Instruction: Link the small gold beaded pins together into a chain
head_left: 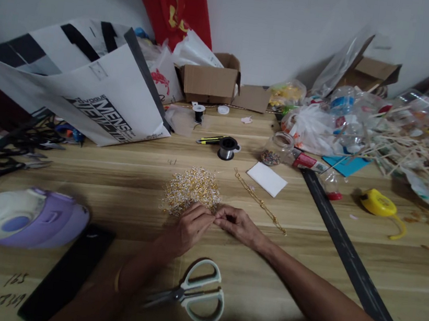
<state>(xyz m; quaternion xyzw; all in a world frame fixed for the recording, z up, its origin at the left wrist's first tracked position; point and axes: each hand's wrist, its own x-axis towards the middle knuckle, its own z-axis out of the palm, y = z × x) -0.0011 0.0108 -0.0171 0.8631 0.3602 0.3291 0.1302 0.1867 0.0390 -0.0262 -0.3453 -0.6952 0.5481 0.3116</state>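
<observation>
My left hand (195,225) and my right hand (238,223) meet fingertip to fingertip over the wooden table. Both are closed in a pinch, and whatever lies between the fingers is too small to make out. Just beyond them is a heap of small gold and silver pieces (193,186), partly covered by my left hand. To the right of my right hand, a gold chain (260,202) lies stretched out at a slant. Nearer to me, scissors with pale green handles (183,294) rest on the table, blades pointing left.
Behind the heap stand a wire spool (227,149), a yellow-black cutter knife (210,140) and a jar of beads (275,150). A white card (266,179) and a yellow tape measure (378,202) lie right. At left are a purple-white bottle (44,220), a black phone-like slab (74,268) and pliers (20,162).
</observation>
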